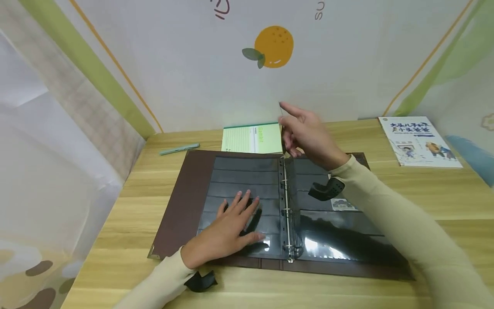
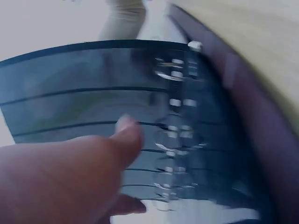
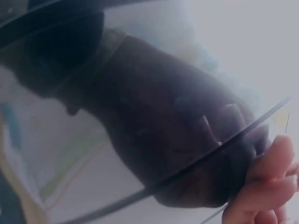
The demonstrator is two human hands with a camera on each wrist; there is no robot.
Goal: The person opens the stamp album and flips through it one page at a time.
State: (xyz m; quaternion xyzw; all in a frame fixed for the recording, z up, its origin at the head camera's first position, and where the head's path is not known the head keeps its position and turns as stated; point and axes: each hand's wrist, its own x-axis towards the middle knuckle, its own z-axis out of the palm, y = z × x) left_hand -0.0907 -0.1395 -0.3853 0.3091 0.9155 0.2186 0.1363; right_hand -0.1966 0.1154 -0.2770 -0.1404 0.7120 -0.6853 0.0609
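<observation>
Brown binder (image 1: 181, 201) with dark sleeves (image 1: 241, 180), green notepad (image 1: 252, 138), wood-grain table (image 1: 424, 201).

Long cream sleeves to both wrists, a black strap-on camera mount (image 1: 327, 189) on each, bare hands.

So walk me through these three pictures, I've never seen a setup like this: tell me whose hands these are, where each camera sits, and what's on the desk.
No machine here: a person works with bare hands, wearing three cameras. The wide picture comes from the head; the two close, blurry ones from the wrists. On the wooden table lies an open brown ring binder of dark plastic sleeve pages. The left hand rests flat on the left page. The right hand pinches a page and lifts it upright over the rings. Behind lie a green notepad, a pen and a children's book.
</observation>
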